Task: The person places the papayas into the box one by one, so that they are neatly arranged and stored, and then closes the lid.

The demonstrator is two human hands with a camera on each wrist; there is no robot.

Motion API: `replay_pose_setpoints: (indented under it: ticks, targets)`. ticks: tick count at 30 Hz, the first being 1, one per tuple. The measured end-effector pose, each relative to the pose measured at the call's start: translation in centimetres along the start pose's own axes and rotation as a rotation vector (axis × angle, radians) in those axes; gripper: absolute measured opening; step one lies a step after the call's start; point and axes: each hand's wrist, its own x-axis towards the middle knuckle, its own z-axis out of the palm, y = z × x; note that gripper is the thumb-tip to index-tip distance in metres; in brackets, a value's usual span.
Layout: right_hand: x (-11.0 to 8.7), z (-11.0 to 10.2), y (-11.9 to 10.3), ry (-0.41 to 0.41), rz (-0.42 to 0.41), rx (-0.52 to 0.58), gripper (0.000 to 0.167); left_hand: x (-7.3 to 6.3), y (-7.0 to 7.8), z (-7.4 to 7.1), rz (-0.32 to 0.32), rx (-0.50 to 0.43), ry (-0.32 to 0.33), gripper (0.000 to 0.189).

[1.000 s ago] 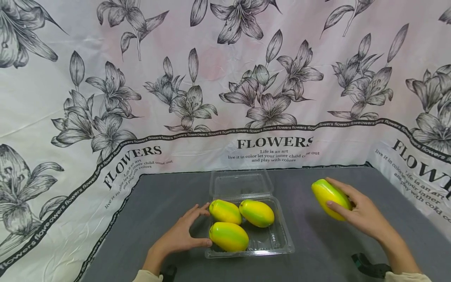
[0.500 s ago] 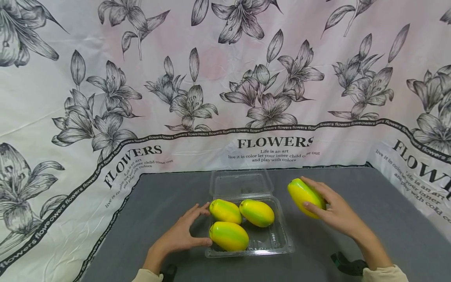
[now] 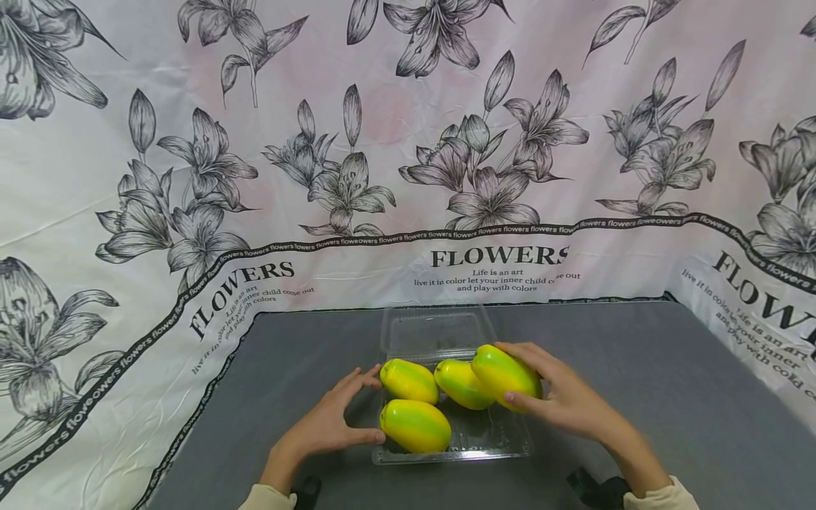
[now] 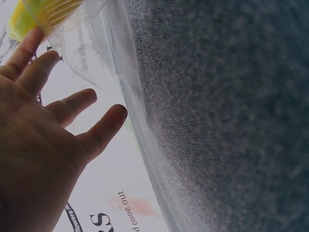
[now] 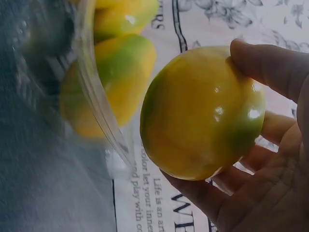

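In the head view, my right hand [image 3: 570, 397] holds a yellow-green papaya [image 3: 506, 372] above the right part of a clear plastic clamshell box [image 3: 487, 443]. Thumb and fingers curve round it, and the right wrist view shows the held papaya [image 5: 203, 116] outside the box wall. Three more papayas lie in the box: one at back left [image 3: 408, 381], one at front left [image 3: 416, 426], one at back right [image 3: 457, 384], partly covered by the held one. My left hand [image 3: 328, 421] has its fingers spread at the box's left side, fingertips right at the wall.
The box's hinged lid [image 3: 436, 333] stands raised behind it. Grey cloth [image 3: 306, 340] covers the table. A white curtain [image 3: 357, 283] printed with black flowers hangs along the back and sides.
My right hand has carried the papaya leftward from the right of the table to over the box's right part. The left hand, box and other papayas have stayed put.
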Motion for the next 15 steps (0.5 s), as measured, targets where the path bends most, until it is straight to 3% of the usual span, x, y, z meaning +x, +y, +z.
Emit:
replay_pose_setpoints:
  ticks: [15]
  targets:
    - [0.0,2.8,-0.4,-0.098,-0.081,0.043,0.066,0.0,0.0,0.0,0.003,0.006,0.003,0.067]
